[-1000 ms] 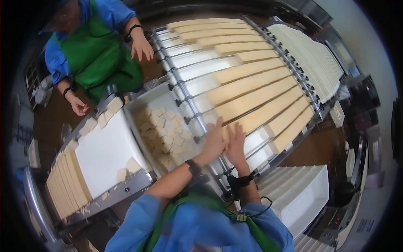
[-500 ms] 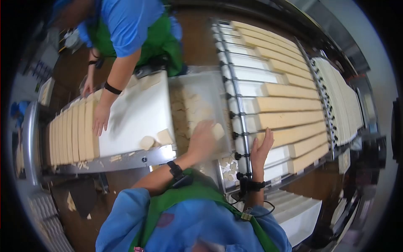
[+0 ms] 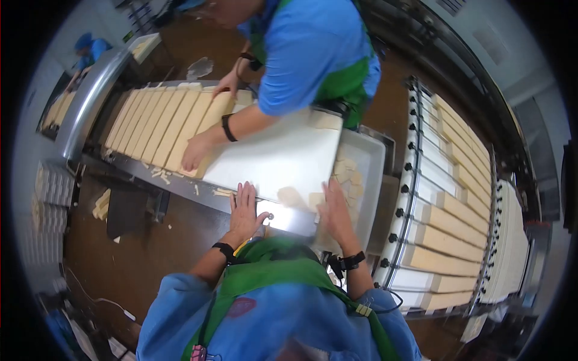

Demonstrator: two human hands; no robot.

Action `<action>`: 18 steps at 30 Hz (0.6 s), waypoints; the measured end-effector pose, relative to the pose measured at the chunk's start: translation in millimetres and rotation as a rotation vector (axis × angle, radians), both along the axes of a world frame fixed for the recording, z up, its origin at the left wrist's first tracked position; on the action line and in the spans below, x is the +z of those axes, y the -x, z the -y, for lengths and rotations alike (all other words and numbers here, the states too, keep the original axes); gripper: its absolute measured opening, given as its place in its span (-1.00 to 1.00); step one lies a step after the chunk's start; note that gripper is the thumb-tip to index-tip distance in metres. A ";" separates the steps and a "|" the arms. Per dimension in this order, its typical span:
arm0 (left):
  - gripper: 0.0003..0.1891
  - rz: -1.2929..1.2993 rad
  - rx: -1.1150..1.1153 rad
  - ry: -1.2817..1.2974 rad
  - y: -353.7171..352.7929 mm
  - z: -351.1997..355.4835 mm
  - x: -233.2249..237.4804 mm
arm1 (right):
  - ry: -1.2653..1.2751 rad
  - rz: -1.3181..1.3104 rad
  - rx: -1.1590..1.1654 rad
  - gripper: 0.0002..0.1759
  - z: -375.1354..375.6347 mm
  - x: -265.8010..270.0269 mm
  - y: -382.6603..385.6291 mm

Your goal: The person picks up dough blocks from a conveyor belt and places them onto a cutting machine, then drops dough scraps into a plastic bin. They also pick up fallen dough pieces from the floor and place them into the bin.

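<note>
My left hand is open, fingers spread, at the near metal edge of a white conveyor belt. My right hand is upright with its fingers stretched out at the belt's right end. A small pale dough piece lies right beside its fingertips. Between my hands, another dough piece looks blurred on the belt. Just beyond my right hand, a white bin holds many flat dough pieces.
Across the belt, a co-worker in blue and green has both hands on long dough strips lying side by side at left. More strips lie on a rack with rods and black knobs at right. Dough scraps line the metal edge.
The view has swung left. My left hand has gone from over the bin to the belt's near edge. My right hand has left the strips on the rack and is at the belt's end.
</note>
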State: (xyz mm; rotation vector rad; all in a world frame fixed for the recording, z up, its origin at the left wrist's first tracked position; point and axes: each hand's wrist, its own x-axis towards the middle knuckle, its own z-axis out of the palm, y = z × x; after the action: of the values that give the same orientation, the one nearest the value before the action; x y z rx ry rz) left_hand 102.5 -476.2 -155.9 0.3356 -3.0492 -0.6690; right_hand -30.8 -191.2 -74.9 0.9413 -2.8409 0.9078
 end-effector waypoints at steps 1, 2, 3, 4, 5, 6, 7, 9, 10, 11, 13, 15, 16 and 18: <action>0.05 -0.001 -0.029 0.039 -3.0 4.8 -7.1 | -0.116 -0.006 0.123 -0.22 17.5 -6.8 -3.0; 0.05 0.000 -0.063 0.077 -8.0 9.8 -13.7 | -0.231 -0.013 0.241 -0.20 32.1 -13.1 -7.5; 0.05 -0.001 -0.067 0.084 -8.5 10.0 -11.6 | -0.233 -0.014 0.262 -0.20 42.4 -19.5 -14.3; 0.05 0.002 -0.049 0.081 -9.3 10.2 -10.2 | -0.215 0.031 0.306 -0.20 50.2 -24.7 -22.4; 0.04 0.002 -0.054 0.086 -11.8 12.2 -9.1 | -0.202 0.073 0.365 -0.20 60.4 -28.8 -26.0; 0.02 0.002 -0.079 0.094 -10.3 12.3 -8.5 | -0.205 0.073 0.377 -0.20 68.4 -26.5 -26.1; 0.01 -0.008 -0.077 0.099 -10.0 12.2 -8.1 | -0.240 -0.007 0.409 -0.23 75.1 -24.7 -25.4; 0.01 -0.017 -0.075 0.100 -11.1 12.9 -6.9 | -0.278 -0.082 0.436 -0.25 81.9 -28.0 -21.6; 0.01 -0.031 -0.073 0.105 -11.0 11.9 -5.8 | -0.290 -0.080 0.424 -0.37 82.6 -36.2 -16.8; 0.01 -0.029 -0.073 0.099 -10.5 11.4 -4.6 | -0.301 -0.080 0.414 -0.47 82.1 -43.6 -11.5; 0.01 -0.007 -0.070 0.130 -11.6 12.3 -4.2 | -0.462 -0.062 0.370 -0.57 86.2 -10.3 -5.6; 0.00 -0.002 -0.068 0.121 -12.7 13.2 -4.7 | -0.635 -0.085 0.263 -0.57 77.4 1.8 -2.4; -0.01 0.001 -0.071 0.115 -13.1 13.2 -5.0 | -0.641 -0.083 0.271 -0.57 69.8 0.0 -3.9; -0.07 0.107 -0.095 0.106 -11.9 13.5 -7.5 | -0.831 -0.252 -0.031 -0.61 55.8 -2.2 -8.6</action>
State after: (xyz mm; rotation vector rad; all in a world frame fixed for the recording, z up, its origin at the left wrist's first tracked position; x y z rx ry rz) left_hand 114.4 -489.7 -163.4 0.2342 -3.2042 -0.5051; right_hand -22.3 -247.0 -77.0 0.9344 -2.9658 -0.4367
